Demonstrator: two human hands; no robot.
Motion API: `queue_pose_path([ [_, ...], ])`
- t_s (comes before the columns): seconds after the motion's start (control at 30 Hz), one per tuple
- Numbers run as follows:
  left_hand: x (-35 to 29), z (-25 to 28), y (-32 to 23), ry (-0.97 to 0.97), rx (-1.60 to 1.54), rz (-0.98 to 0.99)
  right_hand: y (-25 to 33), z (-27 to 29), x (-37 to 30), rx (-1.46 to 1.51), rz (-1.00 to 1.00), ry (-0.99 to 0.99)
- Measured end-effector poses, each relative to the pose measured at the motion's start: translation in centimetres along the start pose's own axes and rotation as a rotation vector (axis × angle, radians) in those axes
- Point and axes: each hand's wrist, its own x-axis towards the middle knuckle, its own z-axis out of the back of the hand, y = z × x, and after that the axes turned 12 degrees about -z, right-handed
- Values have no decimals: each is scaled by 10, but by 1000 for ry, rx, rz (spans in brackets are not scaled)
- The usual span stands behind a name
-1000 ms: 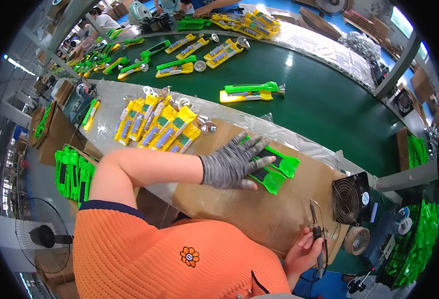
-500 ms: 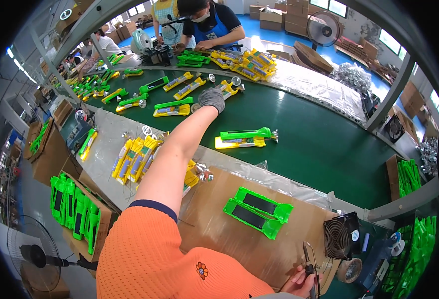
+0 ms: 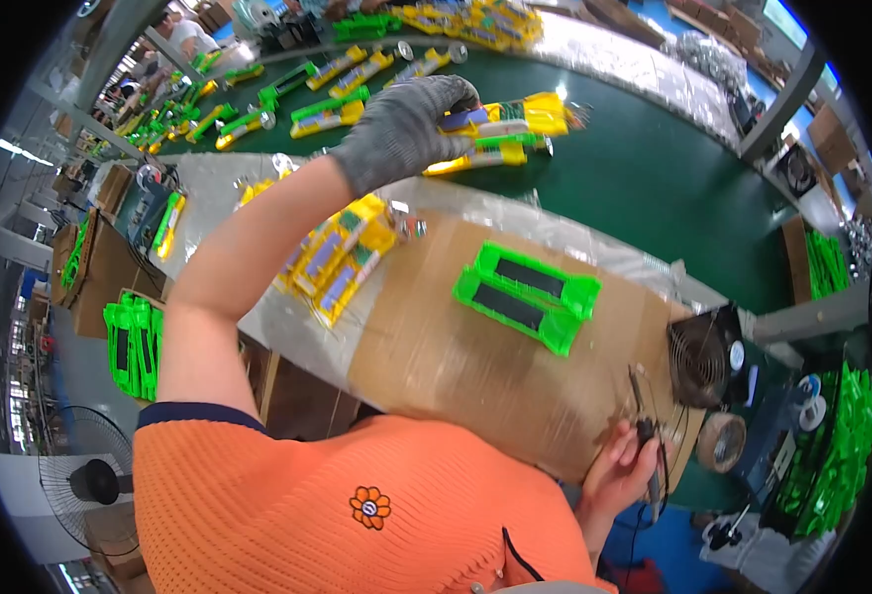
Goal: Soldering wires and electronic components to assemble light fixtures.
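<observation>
My left hand point(image 3: 401, 134), in a grey knitted glove, is closed on a yellow lamp housing point(image 3: 540, 114) with a purple battery cell inside, held above the green conveyor belt point(image 3: 634, 208). Behind and below it, a green-and-yellow lamp housing point(image 3: 505, 156) lies on the belt, partly covered. My bare right hand point(image 3: 619, 465) grips a soldering iron point(image 3: 646, 431) at the board's right side, its tip pointing up and away. Two green casings point(image 3: 530, 292) with dark panels lie side by side on the brown work board point(image 3: 426, 337).
A pile of yellow housings point(image 3: 342, 257) with battery cells sits left of the board. On the right are a small black fan point(image 3: 703, 356), a tape roll point(image 3: 721, 442) and stacked green casings point(image 3: 837, 455). More housings lie along the far belt. A metal post point(image 3: 787, 94) stands at right.
My left hand has come back from the far belt toward me, bringing a yellow lamp housing. My right hand with the soldering iron sits higher in view; the view itself has shifted.
</observation>
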Motion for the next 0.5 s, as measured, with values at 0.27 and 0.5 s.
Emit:
queue_pose_path([
  [0.27,-149,-27,-121,351,-143,-250,5,-18,4,-58,-55,1],
  [0.5,-153,-31,-139,159,-119,-25,11,-29,-22,-293,-65,148],
])
